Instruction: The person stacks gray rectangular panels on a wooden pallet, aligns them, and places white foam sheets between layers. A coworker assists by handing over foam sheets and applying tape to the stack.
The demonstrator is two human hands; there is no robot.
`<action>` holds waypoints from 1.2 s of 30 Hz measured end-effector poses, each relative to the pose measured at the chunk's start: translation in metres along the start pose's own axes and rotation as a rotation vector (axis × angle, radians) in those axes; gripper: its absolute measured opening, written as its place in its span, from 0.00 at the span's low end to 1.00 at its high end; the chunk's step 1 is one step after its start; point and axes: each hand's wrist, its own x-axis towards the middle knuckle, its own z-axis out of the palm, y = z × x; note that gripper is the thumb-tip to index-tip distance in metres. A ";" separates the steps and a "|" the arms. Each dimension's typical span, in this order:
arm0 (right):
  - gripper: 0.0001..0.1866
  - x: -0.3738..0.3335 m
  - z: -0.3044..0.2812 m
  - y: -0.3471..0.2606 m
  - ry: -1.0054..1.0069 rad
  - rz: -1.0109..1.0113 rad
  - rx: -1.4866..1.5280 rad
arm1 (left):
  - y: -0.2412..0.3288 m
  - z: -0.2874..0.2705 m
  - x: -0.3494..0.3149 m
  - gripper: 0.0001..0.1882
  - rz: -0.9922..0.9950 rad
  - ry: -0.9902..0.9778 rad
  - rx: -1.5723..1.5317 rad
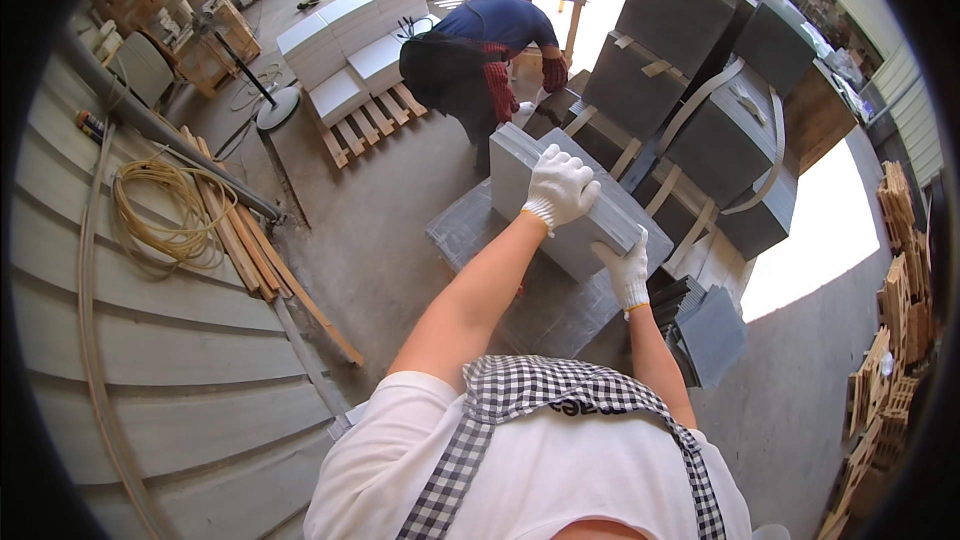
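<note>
A stack of flat grey slabs stands tilted on edge in front of me. My left hand, in a white knit glove, is closed over its upper edge. My right hand, gloved the same way, grips the near right end, its thumb against the slab face. Under and beside the stack is a low grey surface with a scuffed sheen. Whether the stack's lower edge rests on it, I cannot tell.
A person in dark blue bends over just beyond the slabs. Tall stacks of dark grey blocks stand at the right. White boxes sit on a pallet at far left. Wooden strips and a coiled hose lie leftward.
</note>
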 end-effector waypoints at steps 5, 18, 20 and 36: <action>0.39 0.004 -0.002 0.013 0.014 -0.053 0.044 | 0.004 0.000 0.001 0.13 -0.017 -0.018 0.006; 0.43 0.005 -0.001 0.012 0.039 -0.067 -0.028 | 0.006 -0.001 -0.001 0.15 -0.071 -0.085 -0.001; 0.43 0.007 -0.002 0.015 0.035 -0.068 -0.057 | 0.005 -0.001 -0.001 0.15 -0.072 -0.087 0.000; 0.40 0.006 -0.003 0.014 0.037 -0.094 -0.048 | 0.006 -0.003 -0.001 0.15 -0.088 -0.122 0.000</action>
